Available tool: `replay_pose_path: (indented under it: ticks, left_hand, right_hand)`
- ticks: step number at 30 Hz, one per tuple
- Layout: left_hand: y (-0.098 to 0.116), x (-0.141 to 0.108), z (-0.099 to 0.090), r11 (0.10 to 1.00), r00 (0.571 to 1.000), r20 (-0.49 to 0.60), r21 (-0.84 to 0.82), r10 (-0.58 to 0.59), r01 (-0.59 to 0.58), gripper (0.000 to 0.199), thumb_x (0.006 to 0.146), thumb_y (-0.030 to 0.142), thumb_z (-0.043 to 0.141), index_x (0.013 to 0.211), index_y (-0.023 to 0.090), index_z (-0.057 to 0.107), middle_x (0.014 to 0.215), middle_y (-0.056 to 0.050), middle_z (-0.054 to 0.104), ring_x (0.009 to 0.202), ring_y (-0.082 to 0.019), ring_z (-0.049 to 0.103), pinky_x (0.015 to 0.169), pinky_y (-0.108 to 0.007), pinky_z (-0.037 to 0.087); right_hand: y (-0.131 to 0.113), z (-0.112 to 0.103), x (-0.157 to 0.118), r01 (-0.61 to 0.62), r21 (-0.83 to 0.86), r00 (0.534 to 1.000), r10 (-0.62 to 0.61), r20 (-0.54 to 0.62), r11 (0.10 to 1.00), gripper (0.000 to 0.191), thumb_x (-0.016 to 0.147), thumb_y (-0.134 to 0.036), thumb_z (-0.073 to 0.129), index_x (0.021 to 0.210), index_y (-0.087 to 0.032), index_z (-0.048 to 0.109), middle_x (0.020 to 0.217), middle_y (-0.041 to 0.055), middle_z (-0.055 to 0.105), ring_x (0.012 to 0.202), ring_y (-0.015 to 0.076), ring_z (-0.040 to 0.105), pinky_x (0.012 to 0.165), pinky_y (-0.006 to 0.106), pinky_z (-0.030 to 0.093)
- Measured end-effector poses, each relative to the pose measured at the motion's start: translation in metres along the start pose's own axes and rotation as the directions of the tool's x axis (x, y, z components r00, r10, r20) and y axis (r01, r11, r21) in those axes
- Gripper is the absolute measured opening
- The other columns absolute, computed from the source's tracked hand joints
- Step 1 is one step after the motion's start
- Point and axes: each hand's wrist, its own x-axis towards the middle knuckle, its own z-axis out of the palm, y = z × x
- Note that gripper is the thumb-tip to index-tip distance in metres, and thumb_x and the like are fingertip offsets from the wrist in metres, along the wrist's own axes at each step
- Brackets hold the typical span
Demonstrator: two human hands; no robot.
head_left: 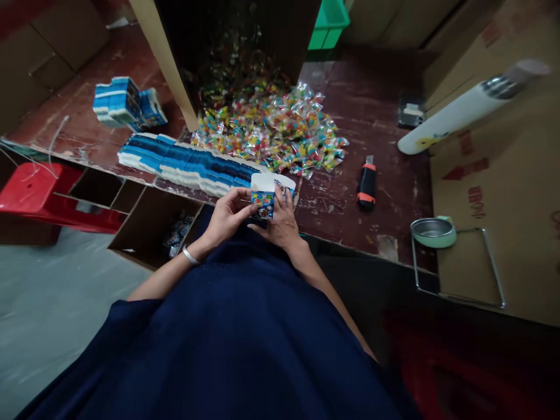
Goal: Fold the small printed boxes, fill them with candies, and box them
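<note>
A small blue printed box (263,204) with a raised white flap is held between both hands at the table's front edge. My left hand (228,217) grips its left side, thumb on the printed front. My right hand (282,221) wraps round its right side, fingers over the upper part. Beside the box, a long row of flattened blue and white cartons (184,162) stretches to the left along the edge. Just behind lies a heap of clear packets with colourful sweets (275,128), spilling from a dark opening.
On the red-brown table (328,204) lie a black and orange cutter (366,185) and a white bottle (450,119). More cartons (118,102) are stacked at left. An open cardboard box (146,224) sits below the edge, near a red stool (37,189).
</note>
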Motion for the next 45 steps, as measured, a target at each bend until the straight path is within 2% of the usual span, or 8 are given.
replay_pose_path:
  ticks: [6,8,16,22,26,31,37,45]
  left_hand:
    - [-0.004,-0.008,-0.002,0.998,0.999,-0.030,0.051,0.039,-0.037,0.036,0.084,0.038,0.080,0.109,0.017,0.065,0.107,-0.006,0.075,0.100,-0.019,0.073,0.096,-0.034,0.058]
    - [-0.003,-0.012,-0.004,0.997,1.000,-0.028,0.081,0.007,-0.005,0.034,0.086,0.037,0.078,0.111,0.017,0.067,0.108,-0.007,0.076,0.101,-0.019,0.073,0.096,-0.034,0.058]
    - [-0.012,-0.010,-0.008,0.994,0.995,-0.050,0.061,-0.089,0.092,0.039,0.080,0.037,0.084,0.109,0.017,0.069,0.103,-0.007,0.078,0.092,-0.021,0.075,0.086,-0.033,0.062]
    - [-0.016,-0.006,-0.019,0.990,0.986,-0.097,0.011,-0.136,0.138,0.055,0.077,0.032,0.087,0.125,0.021,0.062,0.094,-0.001,0.071,0.082,-0.014,0.071,0.075,-0.025,0.061]
    - [-0.018,-0.009,-0.023,0.983,0.983,-0.045,-0.028,-0.181,0.179,0.060,0.078,0.031,0.086,0.131,0.022,0.059,0.093,0.000,0.067,0.080,-0.013,0.069,0.074,-0.024,0.061]
    - [-0.019,-0.008,-0.026,0.987,0.986,-0.048,-0.001,-0.163,0.163,0.059,0.080,0.033,0.084,0.133,0.023,0.059,0.100,-0.003,0.066,0.080,-0.013,0.068,0.073,-0.025,0.061]
    - [-0.017,0.004,-0.025,0.994,0.997,-0.028,0.074,-0.075,0.077,0.056,0.084,0.029,0.080,0.136,0.023,0.058,0.102,-0.003,0.064,0.083,-0.014,0.070,0.075,-0.025,0.062]
    - [-0.018,0.010,-0.012,0.985,0.998,0.031,0.161,0.049,-0.053,0.055,0.086,0.017,0.075,0.137,0.026,0.057,0.100,0.000,0.061,0.070,-0.007,0.067,0.069,-0.018,0.061]
  right_hand:
    - [-0.006,-0.021,-0.008,-0.088,0.474,0.853,0.313,-0.418,0.876,0.036,0.096,-0.018,0.039,0.125,-0.020,0.061,0.130,0.0129,0.066,0.132,0.0290,0.059,0.114,0.058,0.046]
    - [-0.014,-0.031,-0.006,-0.174,0.650,0.782,0.505,-0.365,0.740,0.032,0.099,-0.021,0.041,0.125,-0.021,0.060,0.124,0.0119,0.068,0.116,0.0255,0.068,0.099,0.048,0.057]
    - [-0.040,-0.034,0.017,-0.317,0.772,0.826,0.560,-0.060,0.551,0.032,0.088,-0.043,0.074,0.110,-0.022,0.062,0.090,-0.0001,0.072,0.069,0.0131,0.067,0.063,0.026,0.057]
    - [0.040,-0.058,0.029,-0.390,0.380,0.802,0.512,-0.307,0.839,0.023,0.100,-0.035,0.060,0.116,-0.020,0.067,0.103,0.0071,0.072,0.090,0.0195,0.068,0.084,0.036,0.058]
    - [0.116,-0.072,0.044,-0.361,-0.188,0.928,0.332,-0.169,0.913,0.023,0.095,-0.018,0.061,0.115,-0.018,0.073,0.119,0.0126,0.068,0.115,0.0290,0.060,0.097,0.045,0.053]
    - [0.150,-0.072,0.060,-0.272,-0.179,0.950,0.234,-0.209,0.946,0.018,0.099,-0.025,0.058,0.089,-0.018,0.071,0.106,0.0103,0.073,0.111,0.0270,0.061,0.100,0.047,0.052]
    - [0.084,-0.094,0.065,-0.318,0.456,0.777,0.504,-0.376,0.831,0.013,0.094,-0.031,0.066,0.095,-0.019,0.064,0.086,0.0028,0.070,0.074,0.0168,0.068,0.069,0.032,0.059]
    - [-0.010,-0.109,0.068,-0.303,0.510,0.912,0.399,-0.089,0.805,0.004,0.092,-0.027,0.070,0.093,-0.023,0.072,0.087,0.0018,0.074,0.076,0.0174,0.070,0.072,0.033,0.058]
